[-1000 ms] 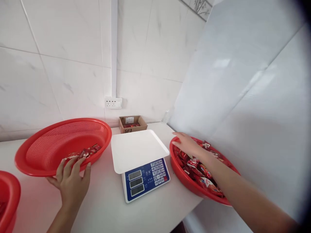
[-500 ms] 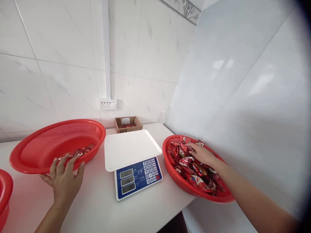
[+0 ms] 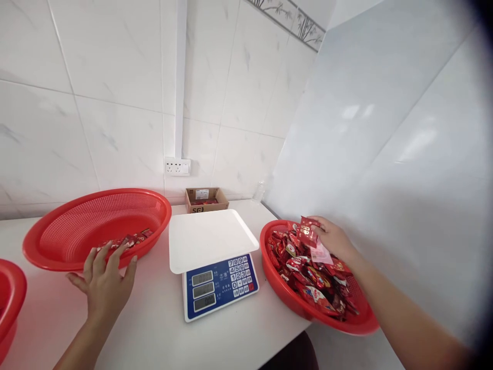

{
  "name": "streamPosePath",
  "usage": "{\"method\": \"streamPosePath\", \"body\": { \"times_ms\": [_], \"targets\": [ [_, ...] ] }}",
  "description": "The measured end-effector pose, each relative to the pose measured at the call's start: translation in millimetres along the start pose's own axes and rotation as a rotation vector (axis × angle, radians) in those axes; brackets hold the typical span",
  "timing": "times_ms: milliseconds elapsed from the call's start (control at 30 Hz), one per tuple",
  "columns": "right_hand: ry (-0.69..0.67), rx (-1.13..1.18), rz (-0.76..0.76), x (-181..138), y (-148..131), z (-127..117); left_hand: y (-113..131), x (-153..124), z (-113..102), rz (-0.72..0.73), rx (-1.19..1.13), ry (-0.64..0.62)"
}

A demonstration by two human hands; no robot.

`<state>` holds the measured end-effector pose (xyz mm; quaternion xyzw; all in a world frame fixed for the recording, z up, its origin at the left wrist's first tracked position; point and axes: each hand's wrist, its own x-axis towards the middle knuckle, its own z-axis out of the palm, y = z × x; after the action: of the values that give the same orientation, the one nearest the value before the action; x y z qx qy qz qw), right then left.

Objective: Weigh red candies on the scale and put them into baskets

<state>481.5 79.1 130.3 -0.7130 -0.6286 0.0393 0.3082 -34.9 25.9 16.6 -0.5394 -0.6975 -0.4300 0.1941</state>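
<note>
Far L: part of a red tub point(image 3: 19, 293), cut off by the edge of view. Next, lg red basket point(image 3: 77, 226) on white table point(image 3: 154, 313), w/ a few red pkts point(image 3: 133, 240) inside nr its front side. L hand point(image 3: 108, 288) at its nr rim, grip loosely open, fingers spread, nothing seen in it; can't tell if fingertips press the rim. Mid: scale point(image 3: 231, 285) w/ blue panel & white tray point(image 3: 211, 239). Behind it, small cardboard box point(image 3: 211, 207), red items inside. R: second basket point(image 3: 283, 300), red, heaped w/ wrapped snacks point(image 3: 304, 277). R hand point(image 3: 335, 239) over it, grip closed, pinching red packet point(image 3: 308, 231) above the heap; pink packet point(image 3: 321, 254) just below, can't tell if held too.
</note>
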Motion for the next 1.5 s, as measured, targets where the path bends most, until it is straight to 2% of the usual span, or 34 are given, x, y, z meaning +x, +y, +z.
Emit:
{"method": "streamPosePath", "body": {
  "times_ms": [233,367,467,533,700,800,967,1067,1133,1200,1300,1367,1433,1500],
  "targets": [
    [0.050,0.195,0.043,14,-20,3,-3,0,4,-0.010,-0.011,0.019],
    [0.007,0.477,0.064,24,-49,17,-6,-1,8,0.002,0.015,0.040],
    [-0.091,0.765,0.071,30,-81,43,-8,-1,9,0.016,0.054,0.029],
    [-0.188,0.872,0.064,30,-107,68,-9,-1,9,0.023,0.084,0.010],
    [-0.394,0.907,0.101,22,-166,126,-11,-2,6,0.013,0.117,-0.054],
    [-0.416,0.936,0.083,21,-178,142,-10,-2,4,0.000,0.114,-0.078],
    [-0.364,0.672,0.008,29,-158,140,-8,-2,1,-0.001,0.104,-0.106],
    [-0.392,0.538,0.028,27,-141,137,-8,-1,1,0.001,0.100,-0.094],
    [-0.394,0.446,-0.045,21,-135,138,-7,-1,1,0.006,0.103,-0.086],
    [-0.427,0.294,-0.223,9,-137,143,-7,-1,1,0.012,0.111,-0.086],
    [-0.595,0.064,-0.482,-15,-151,152,-7,0,2,0.030,0.126,-0.077],
    [-0.680,0.040,-0.600,-30,-164,156,-7,0,2,0.045,0.133,-0.042],
    [-0.690,0.047,-0.648,-37,-175,156,-5,0,3,0.051,0.131,-0.007],
    [-0.672,0.037,-0.611,-36,-176,148,-3,0,2,0.042,0.112,-0.003]
  ]
}}
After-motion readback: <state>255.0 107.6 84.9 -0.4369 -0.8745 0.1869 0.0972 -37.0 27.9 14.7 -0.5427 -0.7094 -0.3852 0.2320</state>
